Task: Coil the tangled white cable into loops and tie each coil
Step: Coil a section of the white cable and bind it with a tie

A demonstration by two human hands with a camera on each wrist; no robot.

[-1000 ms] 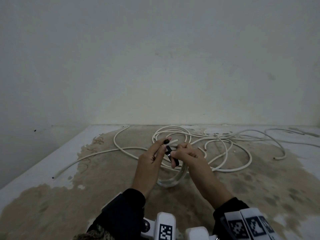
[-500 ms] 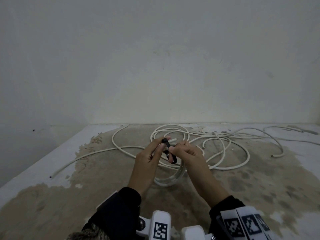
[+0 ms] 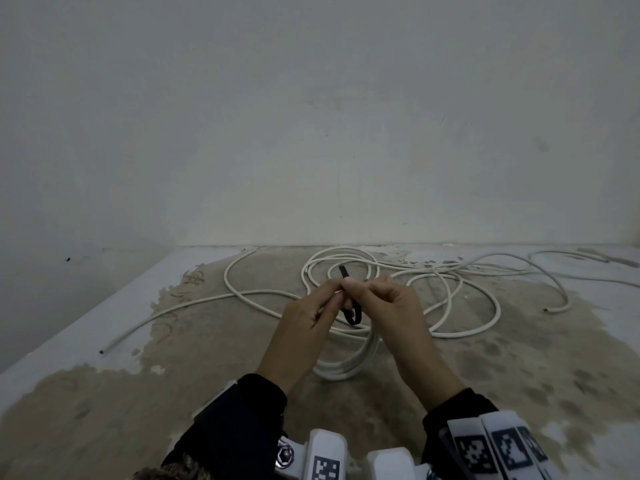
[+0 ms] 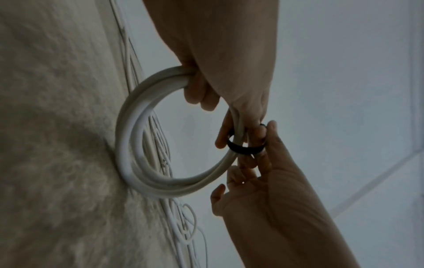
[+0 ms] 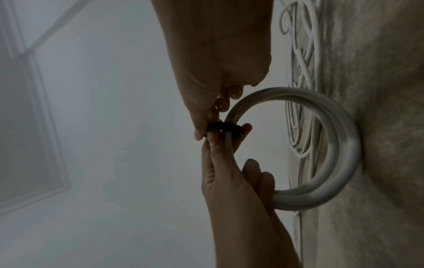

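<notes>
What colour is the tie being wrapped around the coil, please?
Black; the tie shows best in the right wrist view, looped around the white coil.

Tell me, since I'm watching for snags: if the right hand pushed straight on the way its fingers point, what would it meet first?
Most likely the left hand: the right hand points at it, both pinching the black tie around the white coil. Fingertips look touching; depth unclear.
</notes>
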